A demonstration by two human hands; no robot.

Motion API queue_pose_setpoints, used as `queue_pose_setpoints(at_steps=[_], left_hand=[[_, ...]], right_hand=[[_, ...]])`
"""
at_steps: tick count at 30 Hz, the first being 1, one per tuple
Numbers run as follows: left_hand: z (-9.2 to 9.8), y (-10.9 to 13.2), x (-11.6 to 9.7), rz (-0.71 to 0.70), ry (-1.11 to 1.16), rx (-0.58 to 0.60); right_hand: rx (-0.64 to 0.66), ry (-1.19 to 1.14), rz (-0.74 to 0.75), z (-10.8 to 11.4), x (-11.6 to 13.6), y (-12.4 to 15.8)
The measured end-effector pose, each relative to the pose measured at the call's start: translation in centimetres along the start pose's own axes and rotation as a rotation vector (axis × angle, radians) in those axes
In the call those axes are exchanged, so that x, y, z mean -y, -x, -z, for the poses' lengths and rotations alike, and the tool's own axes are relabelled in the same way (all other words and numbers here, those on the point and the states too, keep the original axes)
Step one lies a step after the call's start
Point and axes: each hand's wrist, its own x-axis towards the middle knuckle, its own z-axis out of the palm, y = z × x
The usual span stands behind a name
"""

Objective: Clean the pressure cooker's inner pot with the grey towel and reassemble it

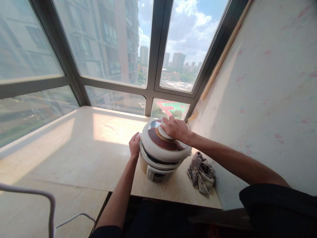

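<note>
An electric pressure cooker [143,163] with a control panel [159,175] on its front stands on the wooden ledge. Its white lid [153,145], with a dark red and silver top, sits tilted on the body, and a dark gap shows along the front. My right hand [174,127] is closed over the round knob in the middle of the lid. On the cooker's left side, my left hand [135,145] grips the side handle, which is mostly hidden by the fingers. A crumpled grey-brown patterned cloth [201,172] lies right of the cooker.
Behind the ledge [81,148] rise framed window panes [111,43]. A wall with pale flowered paper [260,115] borders the right side. Bent grey metal tubing [51,205] stands at the lower left. The ledge's front edge runs just before the cooker.
</note>
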Motion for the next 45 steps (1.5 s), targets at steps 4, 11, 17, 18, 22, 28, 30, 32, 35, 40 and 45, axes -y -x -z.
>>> queue_pose_setpoints(at_steps=[4, 11, 17, 18, 22, 28, 30, 32, 35, 40, 45], left_hand=[[0.0, 0.0, 0.1, 0.045, 0.012, -0.013], [-0.1, -0.1, 0.2, 0.031, 0.015, -0.020], [-0.1, 0.0, 0.2, 0.046, 0.029, -0.006], [-0.1, 0.0, 0.1, 0.048, 0.035, -0.006], [-0.2, 0.1, 0.0, 0.058, 0.055, -0.013], [-0.1, 0.1, 0.0, 0.060, 0.085, -0.012], [-0.1, 0.1, 0.1, 0.061, 0.090, -0.014], [-0.1, 0.2, 0.1, 0.068, 0.096, -0.015], [-0.1, 0.2, 0.2, 0.078, 0.094, -0.015], [-0.1, 0.2, 0.0, 0.087, 0.096, -0.017], [-0.1, 0.4, -0.4, 0.084, 0.076, -0.018]], right_hand=[[-0.006, 0.015, 0.007, -1.5, 0.2, 0.1], [0.018, 0.005, -0.010, -2.9, 0.8, 1.1], [0.025, -0.020, -0.015, -3.4, 1.5, 1.2], [0.032, -0.022, -0.014, -3.5, 1.6, 1.1], [0.055, -0.047, -0.012, -3.7, 2.1, 0.9], [0.015, -0.128, -0.040, -3.8, 2.4, 0.9], [0.017, -0.148, -0.075, -3.8, 2.6, 1.1], [0.018, -0.173, -0.126, -3.8, 3.0, 1.1], [0.022, -0.218, -0.199, -3.8, 3.4, 1.1], [0.027, -0.258, -0.246, -4.3, 3.5, 0.8], [0.021, -0.263, -0.212, -4.6, 3.1, 0.7]])
